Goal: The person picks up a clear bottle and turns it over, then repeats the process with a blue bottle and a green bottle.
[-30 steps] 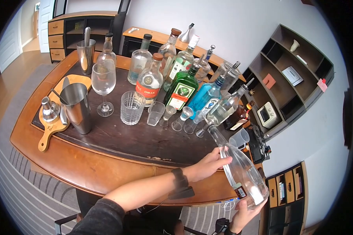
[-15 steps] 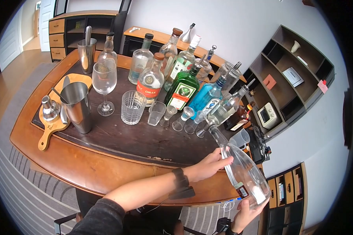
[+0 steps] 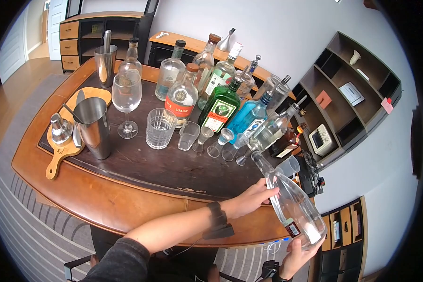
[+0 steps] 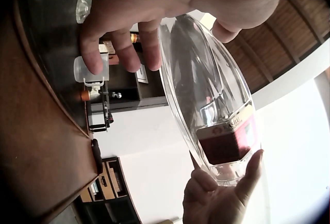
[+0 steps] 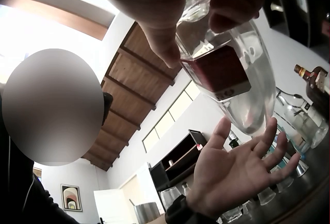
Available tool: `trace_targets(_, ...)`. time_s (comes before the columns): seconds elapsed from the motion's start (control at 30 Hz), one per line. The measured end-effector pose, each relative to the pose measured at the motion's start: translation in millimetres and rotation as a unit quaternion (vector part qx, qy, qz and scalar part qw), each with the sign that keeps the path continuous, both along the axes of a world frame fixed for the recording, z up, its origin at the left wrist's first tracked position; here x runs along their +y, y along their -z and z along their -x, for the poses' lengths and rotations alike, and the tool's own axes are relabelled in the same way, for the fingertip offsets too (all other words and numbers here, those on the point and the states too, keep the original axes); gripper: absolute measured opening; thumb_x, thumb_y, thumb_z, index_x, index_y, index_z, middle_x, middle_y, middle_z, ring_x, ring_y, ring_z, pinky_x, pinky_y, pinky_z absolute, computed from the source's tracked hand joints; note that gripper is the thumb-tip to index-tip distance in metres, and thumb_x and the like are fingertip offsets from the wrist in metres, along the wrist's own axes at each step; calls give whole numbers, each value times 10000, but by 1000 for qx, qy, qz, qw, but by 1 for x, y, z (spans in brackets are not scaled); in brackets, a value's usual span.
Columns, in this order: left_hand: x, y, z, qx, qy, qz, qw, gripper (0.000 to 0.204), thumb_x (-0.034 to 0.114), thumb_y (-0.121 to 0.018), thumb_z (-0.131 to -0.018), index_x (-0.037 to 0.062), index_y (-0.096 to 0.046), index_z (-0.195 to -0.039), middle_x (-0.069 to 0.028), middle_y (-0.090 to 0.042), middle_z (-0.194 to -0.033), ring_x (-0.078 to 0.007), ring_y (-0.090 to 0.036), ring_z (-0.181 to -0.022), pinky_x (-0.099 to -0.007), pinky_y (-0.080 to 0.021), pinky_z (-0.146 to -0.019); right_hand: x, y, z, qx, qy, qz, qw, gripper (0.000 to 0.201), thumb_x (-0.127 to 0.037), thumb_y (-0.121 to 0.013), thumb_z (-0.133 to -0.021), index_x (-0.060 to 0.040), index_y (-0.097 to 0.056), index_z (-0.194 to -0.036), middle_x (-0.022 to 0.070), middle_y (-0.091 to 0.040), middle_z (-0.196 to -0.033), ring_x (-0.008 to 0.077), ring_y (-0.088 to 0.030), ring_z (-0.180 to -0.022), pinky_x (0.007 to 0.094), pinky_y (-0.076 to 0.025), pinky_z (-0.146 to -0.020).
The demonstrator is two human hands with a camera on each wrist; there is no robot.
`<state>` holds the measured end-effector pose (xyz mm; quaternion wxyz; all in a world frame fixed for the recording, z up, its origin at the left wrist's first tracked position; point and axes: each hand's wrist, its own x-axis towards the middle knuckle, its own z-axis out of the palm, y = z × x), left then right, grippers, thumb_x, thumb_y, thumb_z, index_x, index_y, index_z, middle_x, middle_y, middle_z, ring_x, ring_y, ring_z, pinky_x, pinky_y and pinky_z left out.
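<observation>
The person's left grip (image 3: pixel 251 199) holds a clear bottle (image 3: pixel 296 211) below its neck, the thumb on one side and the index finger on the other, while the remaining fingers spread apart. The right grip (image 3: pixel 300 257), at the lower right of the head view, has its thumb and fingers around the base. The bottle lies tilted over the right edge of the desk (image 3: pixel 141 195), neck toward the upper left, its dark red label (image 4: pixel 224 141) near the base. Just beyond the neck are a jigger (image 3: pixel 242 159) and several small glasses (image 3: pixel 188 136); a plastic cup (image 3: pixel 289 167) is beside it on the right. Farther up the frame are a blue bottle (image 3: pixel 249 118) and a green bottle (image 3: pixel 219 110). Toward the left are a tumbler (image 3: pixel 160 129), a wine glass (image 3: pixel 127 91), a metal shaker (image 3: pixel 94 131) and a wooden board (image 3: pixel 61 157).
</observation>
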<state>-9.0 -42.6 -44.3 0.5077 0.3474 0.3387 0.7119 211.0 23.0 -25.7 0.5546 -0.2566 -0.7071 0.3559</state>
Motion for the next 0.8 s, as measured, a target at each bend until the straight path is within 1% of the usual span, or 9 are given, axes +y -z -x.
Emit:
trace_targets(0.17, 1, 1, 0, 4, 2, 0, 1000, 461, 341, -515, -973, 27, -370, -1278, -111, -550, -1173, -171, -530, -1126, -335, -419, -981, -1, -1, 2, 8, -2, -7, 1000, 898, -334, -778, -728, -26, -288, -1416, 57, -553, -909, 65, -459, -562, 186, -312, -418)
trace_targets(0.37, 1, 1, -1, -3, -3, -10, 1000, 475, 342, -525, -969, 21, -365, -1280, -116, -532, -1187, -177, -524, -1130, -341, -416, -990, 4, 5, -5, -9, -1, 1, 1000, 907, -345, -780, -729, -26, -285, -1419, 57, -552, -906, 65, -457, -557, 187, -308, -420)
trace_targets(0.57, 4, 4, -1, -6, 3, -13, 1000, 480, 343, -539, -962, 17, -365, -1269, -113, -530, -1166, -177, -522, -1127, -341, -423, -981, 2, 8, -2, 5, 5, 7, 1000, 922, -360, -784, -720, -27, -285, -1421, 67, -558, -927, 69, -467, -560, 186, -316, -423)
trace_targets(0.8, 6, 8, -1, 2, 2, -19, 1000, 554, 348, -536, -963, 9, -316, -1342, -132, -523, -1179, -184, -512, -1136, -344, -420, -977, 0, 10, 1, 11, 9, 16, 1000, 916, -365, -786, -717, -21, -293, -1409, 74, -558, -934, 68, -472, -562, 179, -321, -418)
